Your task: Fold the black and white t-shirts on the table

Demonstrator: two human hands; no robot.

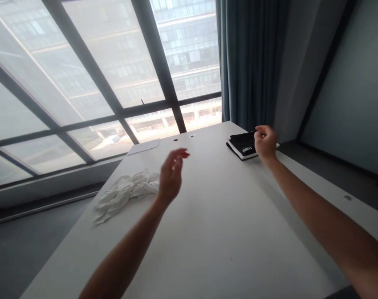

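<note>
My left hand point(170, 177) is raised over the white table point(207, 224), a little blurred. Its fingers are loosely bent, the thumb stands apart, and nothing shows in it. Just beyond its wrist, to the left, lies a crumpled white cloth point(128, 192). At the far right of the table my right hand point(266, 142) has its fingers curled in a pinch at the right edge of a folded black cloth point(246, 143) with white lettering. That cloth rests on a flat white stack point(240, 154) with a dark lower edge. My right hand partly hides both.
A white sheet point(145, 146) lies at the table's far left corner. Two small round spots point(175, 140) sit near the far edge. Behind stand large framed windows point(108, 62) and a blue curtain point(251, 62). A small dark mark point(347, 198) is on the right side of the tabletop.
</note>
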